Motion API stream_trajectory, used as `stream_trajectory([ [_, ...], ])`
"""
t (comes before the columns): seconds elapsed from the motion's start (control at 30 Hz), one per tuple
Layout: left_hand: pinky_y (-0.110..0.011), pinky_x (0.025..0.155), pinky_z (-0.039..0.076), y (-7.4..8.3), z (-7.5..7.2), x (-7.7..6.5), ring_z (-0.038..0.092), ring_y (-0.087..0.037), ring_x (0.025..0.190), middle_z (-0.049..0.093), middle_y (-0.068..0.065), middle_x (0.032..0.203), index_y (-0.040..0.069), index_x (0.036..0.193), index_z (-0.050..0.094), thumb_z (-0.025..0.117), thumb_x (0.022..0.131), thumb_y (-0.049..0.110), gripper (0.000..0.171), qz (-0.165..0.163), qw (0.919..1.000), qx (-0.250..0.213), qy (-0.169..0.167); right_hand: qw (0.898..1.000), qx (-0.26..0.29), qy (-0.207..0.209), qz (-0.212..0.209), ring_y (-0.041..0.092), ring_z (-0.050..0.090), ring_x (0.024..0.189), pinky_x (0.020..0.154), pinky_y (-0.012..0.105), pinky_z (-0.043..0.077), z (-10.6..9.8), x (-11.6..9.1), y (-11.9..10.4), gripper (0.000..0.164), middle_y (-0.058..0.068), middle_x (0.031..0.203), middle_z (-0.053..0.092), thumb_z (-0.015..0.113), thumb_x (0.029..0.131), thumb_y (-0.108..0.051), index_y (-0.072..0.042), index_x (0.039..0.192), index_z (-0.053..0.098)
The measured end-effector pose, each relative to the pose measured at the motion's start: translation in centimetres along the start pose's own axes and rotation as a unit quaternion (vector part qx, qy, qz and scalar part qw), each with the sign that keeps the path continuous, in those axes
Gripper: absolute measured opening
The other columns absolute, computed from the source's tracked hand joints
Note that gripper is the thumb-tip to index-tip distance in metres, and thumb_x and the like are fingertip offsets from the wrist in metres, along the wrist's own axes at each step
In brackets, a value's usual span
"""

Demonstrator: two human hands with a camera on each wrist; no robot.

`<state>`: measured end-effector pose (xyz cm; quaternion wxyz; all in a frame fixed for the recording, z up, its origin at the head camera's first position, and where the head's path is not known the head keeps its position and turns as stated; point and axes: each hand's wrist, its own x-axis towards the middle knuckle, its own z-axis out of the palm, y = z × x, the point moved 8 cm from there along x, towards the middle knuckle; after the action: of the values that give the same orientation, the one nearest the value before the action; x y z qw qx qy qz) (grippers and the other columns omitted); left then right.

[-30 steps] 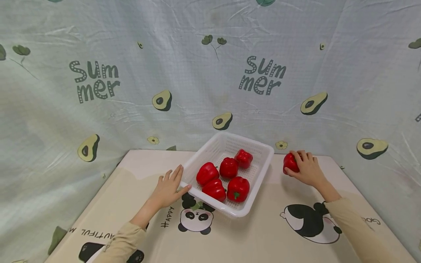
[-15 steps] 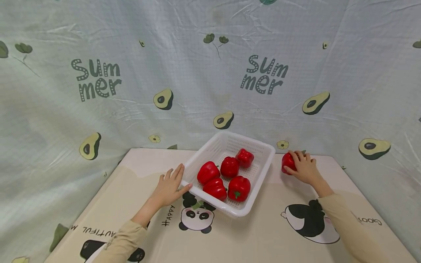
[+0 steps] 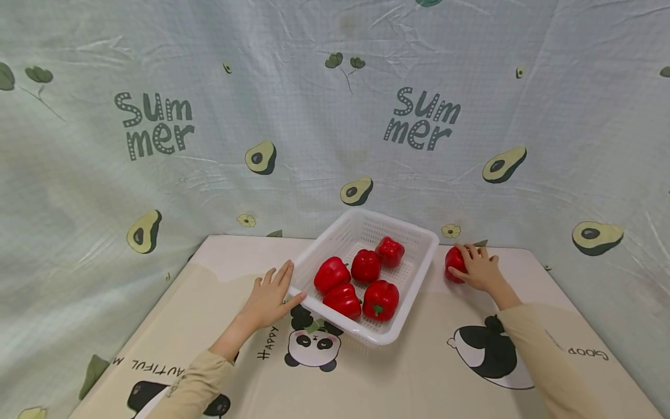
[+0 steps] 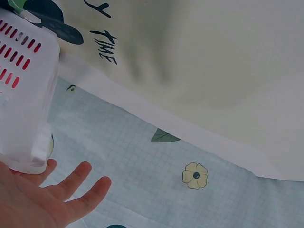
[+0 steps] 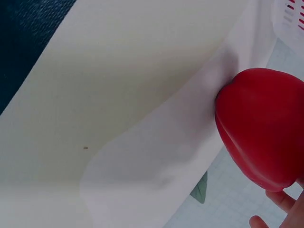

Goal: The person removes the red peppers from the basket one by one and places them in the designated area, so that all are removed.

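Right hand [image 3: 480, 271]: red pepper [image 3: 453, 261] gripped, brought nearer the basket [image 3: 384, 337]
Left hand [image 3: 266, 300]: fingers spread, rim touched, unmoved

Glossy red peppers [image 3: 380, 301], smooth white plastic basket [image 3: 405, 228]
The slotted basket, near the far edge of the smooth, matt bench [image 3: 419, 366], has a soft sheen; beyond that edge hangs creased, faintly shiny sheeting [image 3: 314, 116]; the sleeves [image 3: 201, 378] are plain matt cloth.
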<state>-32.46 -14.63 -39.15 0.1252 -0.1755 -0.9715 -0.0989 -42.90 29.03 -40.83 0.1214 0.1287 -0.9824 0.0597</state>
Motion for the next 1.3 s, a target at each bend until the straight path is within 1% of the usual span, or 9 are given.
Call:
stream_trajectory([
  [0.13, -0.057, 0.092, 0.029, 0.0, 0.0, 0.0, 0.034, -0.042, 0.123, 0.030, -0.015, 0.144, 0.000, 0.138, 0.028, 0.046, 0.086, 0.049, 0.074, -0.001, 1.0000, 0.003, -0.005, 1.000, 0.002, -0.002, 0.000, 0.046, 0.030, 0.111, 0.079, 0.066, 0.029, 0.2, 0.1, -0.1, 0.062, 0.026, 0.123, 0.035, 0.056, 0.082, -0.040, -0.007, 0.130, 0.032],
  [0.3, -0.058, 0.092, 0.029, 0.1, 0.0, 0.0, 0.034, -0.042, 0.123, 0.029, -0.015, 0.144, -0.001, 0.138, 0.028, 0.046, 0.086, 0.049, 0.074, 0.000, 1.0000, 0.000, -0.005, 1.000, 0.012, -0.010, 0.002, 0.046, 0.027, 0.113, 0.081, 0.067, 0.028, 0.2, 0.3, -0.4, 0.067, 0.027, 0.123, 0.033, 0.061, 0.078, -0.042, -0.011, 0.130, 0.032],
  [0.43, -0.058, 0.092, 0.029, 0.1, 0.1, 0.0, 0.034, -0.042, 0.123, 0.029, -0.015, 0.145, -0.001, 0.138, 0.028, 0.046, 0.086, 0.049, 0.075, 0.000, 1.0000, -0.002, -0.006, 1.000, 0.007, -0.013, -0.002, 0.047, 0.028, 0.110, 0.080, 0.067, 0.028, 0.1, 0.3, -0.7, 0.073, 0.029, 0.122, 0.034, 0.066, 0.074, -0.043, -0.012, 0.131, 0.032],
  [0.57, -0.058, 0.092, 0.029, 0.0, 0.2, 0.0, 0.033, -0.042, 0.123, 0.028, -0.016, 0.145, -0.001, 0.138, 0.028, 0.045, 0.086, 0.050, 0.075, 0.003, 1.0000, -0.001, -0.007, 1.000, 0.004, -0.010, -0.005, 0.048, 0.030, 0.109, 0.079, 0.067, 0.029, 0.0, 0.3, -0.8, 0.076, 0.029, 0.120, 0.036, 0.067, 0.073, -0.043, -0.012, 0.131, 0.031],
  [0.8, -0.058, 0.092, 0.029, -0.1, 0.1, 0.0, 0.034, -0.042, 0.123, 0.028, -0.015, 0.145, 0.000, 0.138, 0.027, 0.045, 0.086, 0.050, 0.075, -0.003, 1.0000, -0.003, -0.007, 1.000, 0.005, -0.002, -0.013, 0.048, 0.030, 0.108, 0.078, 0.068, 0.029, -0.1, 0.2, -0.7, 0.072, 0.028, 0.120, 0.037, 0.066, 0.074, -0.041, -0.012, 0.131, 0.031],
  [1.03, -0.057, 0.092, 0.029, -0.2, 0.1, 0.0, 0.033, -0.042, 0.123, 0.028, -0.015, 0.145, -0.001, 0.138, 0.027, 0.046, 0.086, 0.049, 0.075, -0.001, 1.0000, -0.003, -0.008, 1.000, 0.006, 0.009, -0.022, 0.048, 0.031, 0.108, 0.078, 0.068, 0.030, -0.6, 0.1, -0.9, 0.071, 0.026, 0.121, 0.038, 0.066, 0.075, -0.041, -0.012, 0.131, 0.034],
  [1.3, -0.058, 0.092, 0.029, -0.3, 0.2, 0.0, 0.033, -0.043, 0.123, 0.028, -0.015, 0.145, 0.000, 0.139, 0.027, 0.045, 0.086, 0.050, 0.075, -0.003, 0.9999, -0.004, -0.010, 1.000, 0.013, 0.028, -0.007, 0.048, 0.031, 0.111, 0.083, 0.067, 0.030, -1.5, -0.5, -1.0, 0.068, 0.025, 0.124, 0.039, 0.063, 0.078, -0.041, -0.011, 0.132, 0.033],
])
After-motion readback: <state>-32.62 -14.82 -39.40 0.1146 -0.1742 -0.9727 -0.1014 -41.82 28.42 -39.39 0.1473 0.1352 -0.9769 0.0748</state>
